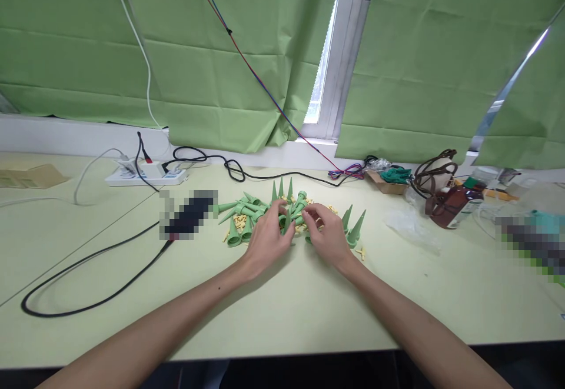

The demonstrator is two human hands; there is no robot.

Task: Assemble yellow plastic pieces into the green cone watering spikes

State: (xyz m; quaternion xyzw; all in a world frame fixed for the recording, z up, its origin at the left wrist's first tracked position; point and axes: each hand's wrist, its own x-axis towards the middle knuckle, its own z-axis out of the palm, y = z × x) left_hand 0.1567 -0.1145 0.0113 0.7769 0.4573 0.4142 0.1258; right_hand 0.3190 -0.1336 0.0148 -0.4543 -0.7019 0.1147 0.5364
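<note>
A pile of green plastic cone spikes (248,206) and small yellow T-shaped pieces (241,222) lies at the middle of the table. My left hand (268,237) is closed around one green spike (288,222), whose pointed tip shows upward between thumb and fingers. Just to its right, my right hand (327,235) has thumb and fingertips pinched together; what they hold, if anything, is too small to make out. Several spikes stand point up behind the hands, and two more green spikes (355,230) stand to the right of my right hand. A single yellow piece (361,253) lies near them.
Left of the pile lies a blurred dark device (190,215) on a looped black cable (88,312). A power strip (145,175) sits behind it. Rightward are a small cardboard box (386,184), a clear plastic bag (410,227) and a brown bottle (454,205).
</note>
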